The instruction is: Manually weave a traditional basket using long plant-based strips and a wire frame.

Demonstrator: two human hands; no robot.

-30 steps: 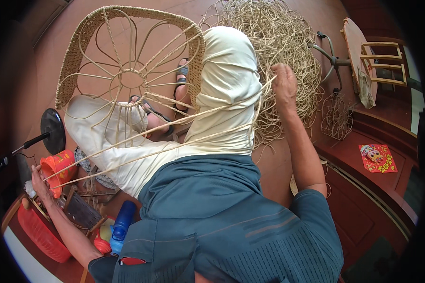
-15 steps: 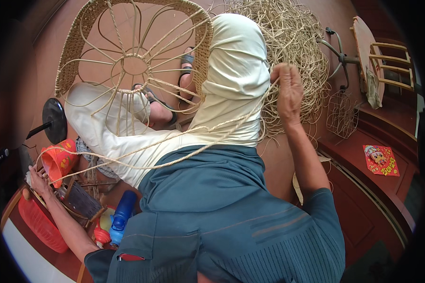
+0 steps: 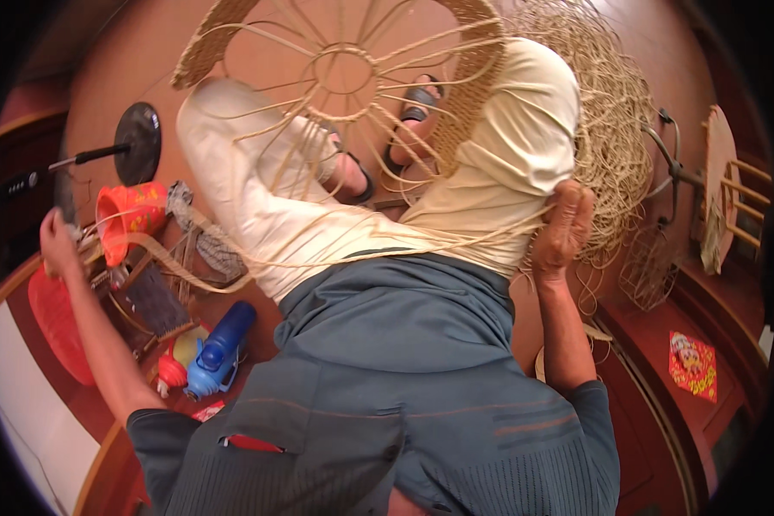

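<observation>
My right hand [image 3: 563,228], fingers pressed together, pinches pale straw-coloured twisted cord [image 3: 318,261]; my left hand [image 3: 58,248] has its fingers curled, and I cannot tell whether they grip any. At least two lengths cross my cream-trousered lap [image 3: 318,228] from its right edge past its left, looping near one tipped red plastic bucket [image 3: 142,205] with yellow patterning, contents hidden. One thin-spoked frame with a woven straw-coloured band [image 3: 480,82] lies across my two knees. Farther left are one red plastic basket [image 3: 58,322] and one blue bottle [image 3: 228,331]; right, one cord heap [image 3: 612,129] and one wire basket [image 3: 649,271].
</observation>
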